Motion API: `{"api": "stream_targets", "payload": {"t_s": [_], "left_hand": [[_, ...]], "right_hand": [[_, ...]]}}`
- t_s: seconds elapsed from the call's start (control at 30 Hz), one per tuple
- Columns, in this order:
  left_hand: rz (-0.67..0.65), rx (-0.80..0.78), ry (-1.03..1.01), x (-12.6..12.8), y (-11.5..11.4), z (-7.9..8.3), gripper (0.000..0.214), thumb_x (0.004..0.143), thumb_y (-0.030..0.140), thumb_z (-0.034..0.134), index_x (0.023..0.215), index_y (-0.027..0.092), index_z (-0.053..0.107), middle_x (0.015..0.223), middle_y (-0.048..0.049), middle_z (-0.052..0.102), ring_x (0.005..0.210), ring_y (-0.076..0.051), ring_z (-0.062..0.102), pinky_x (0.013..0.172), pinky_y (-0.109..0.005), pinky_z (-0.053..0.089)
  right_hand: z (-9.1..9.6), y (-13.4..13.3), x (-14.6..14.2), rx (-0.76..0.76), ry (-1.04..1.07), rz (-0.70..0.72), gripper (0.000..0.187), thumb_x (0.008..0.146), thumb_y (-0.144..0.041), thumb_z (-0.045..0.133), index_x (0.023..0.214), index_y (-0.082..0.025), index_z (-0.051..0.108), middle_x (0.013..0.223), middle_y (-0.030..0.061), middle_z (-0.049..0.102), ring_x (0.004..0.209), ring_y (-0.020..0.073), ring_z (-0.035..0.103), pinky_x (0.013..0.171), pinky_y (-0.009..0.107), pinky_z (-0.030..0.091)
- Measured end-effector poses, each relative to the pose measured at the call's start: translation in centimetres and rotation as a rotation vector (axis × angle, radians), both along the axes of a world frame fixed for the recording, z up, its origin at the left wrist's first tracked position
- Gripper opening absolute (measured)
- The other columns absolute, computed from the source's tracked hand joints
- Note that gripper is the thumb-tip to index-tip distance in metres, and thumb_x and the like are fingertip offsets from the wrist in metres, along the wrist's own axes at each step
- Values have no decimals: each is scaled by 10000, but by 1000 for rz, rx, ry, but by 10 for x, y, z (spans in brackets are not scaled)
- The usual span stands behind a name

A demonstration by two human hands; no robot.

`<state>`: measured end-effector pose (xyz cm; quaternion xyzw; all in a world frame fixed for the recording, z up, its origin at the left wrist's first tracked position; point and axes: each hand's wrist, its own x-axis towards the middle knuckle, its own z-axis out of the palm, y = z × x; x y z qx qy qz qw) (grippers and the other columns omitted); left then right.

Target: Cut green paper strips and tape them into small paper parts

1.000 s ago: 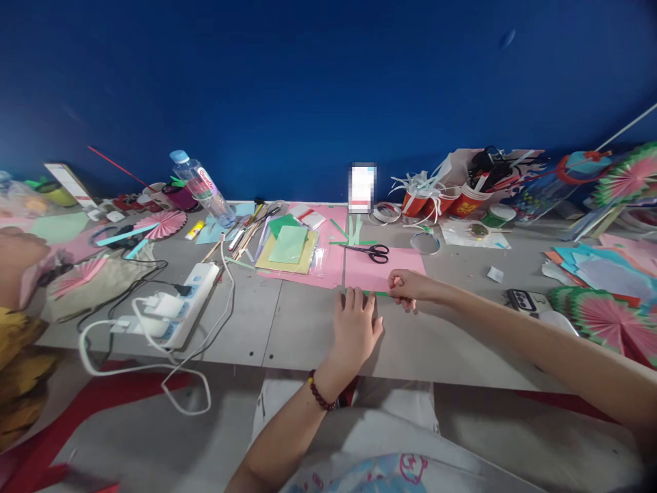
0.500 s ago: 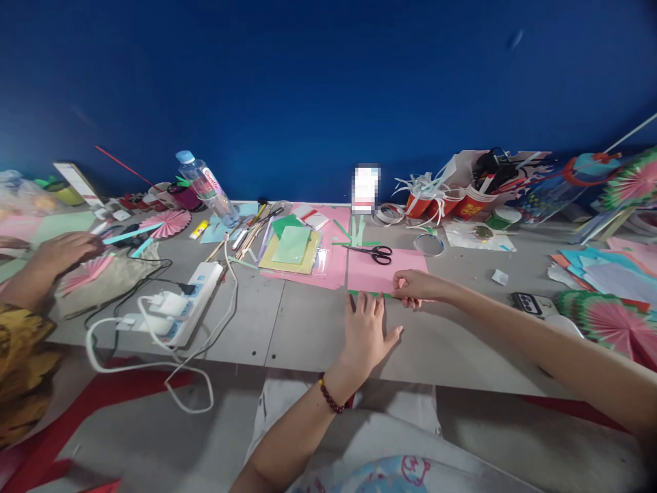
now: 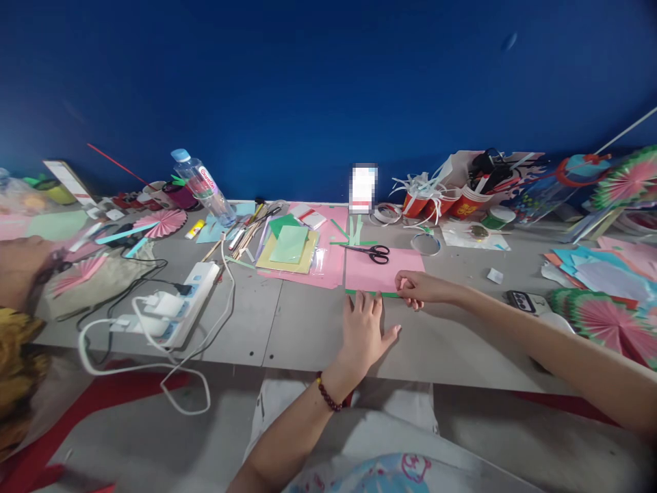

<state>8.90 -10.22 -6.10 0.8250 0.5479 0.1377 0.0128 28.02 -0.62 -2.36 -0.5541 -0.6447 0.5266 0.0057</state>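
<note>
A pink paper sheet [image 3: 377, 272] lies on the table in front of me, with a green paper strip [image 3: 389, 294] along its near edge. My left hand [image 3: 363, 332] is spread flat, palm down, its fingertips on the strip's left part. At the right part of the strip, my right hand [image 3: 415, 288] has its fingers curled and pinched at the edge; the fingertips are partly hidden. Black-handled scissors [image 3: 377, 254] rest across the sheet's far side. Just beyond them are several loose green strips [image 3: 355, 231].
Left of the sheet is a stack of coloured paper [image 3: 288, 250]. A power strip [image 3: 192, 308] with loose white cables lies further left, near a tilted bottle [image 3: 205, 188]. Red paper cups [image 3: 467, 204] stand at the back right. Another person's arm [image 3: 23, 270] reaches in at far left.
My right hand has slid slightly right along the green strip, while my left hand stays in place. The other person's hand at far left has moved further left.
</note>
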Motion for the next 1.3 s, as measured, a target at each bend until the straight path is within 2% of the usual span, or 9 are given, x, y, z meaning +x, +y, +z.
{"api": "stream_targets", "payload": {"t_s": [0.2,0.6,0.93,1.13,1.3], "left_hand": [[17,-13,-5,2,-1,-1,743,850,611,463,1391,103,436,1258,-177,559,1234,-340,441,1060,-535,354],[10,-34,-7,1,0,1,718,862,579,464,1403,109,424,1258,-169,560,1226,-331,451,1057,-527,361],[28,-9,27,3,-1,3,728,857,592,466,1402,110,437,1268,-181,559,1209,-347,458,1046,-540,366],[29,-14,37,2,-2,2,725,860,584,468,1410,114,429,1284,-179,553,1215,-342,459,1054,-531,364],[24,-12,36,2,-2,2,734,856,587,474,1412,111,424,1285,-181,553,1220,-340,456,1053,-529,369]], "right_hand": [[-5,2,-1,9,-4,-16,207,785,-214,585,877,-219,400,544,-59,582,444,124,578,441,219,454],[0,0,-6,12,-50,-41,227,770,-140,576,911,-210,412,505,-72,569,421,105,549,433,194,436],[1,-1,-8,27,-89,-23,215,782,-55,488,892,-214,392,501,-76,558,424,108,545,428,197,445],[4,-1,-9,42,-122,-15,188,801,-107,528,887,-214,401,497,-75,548,419,101,534,429,188,425],[-3,0,-3,33,-160,-36,198,825,-230,590,890,-222,403,451,-76,525,381,121,519,414,211,416]]}}
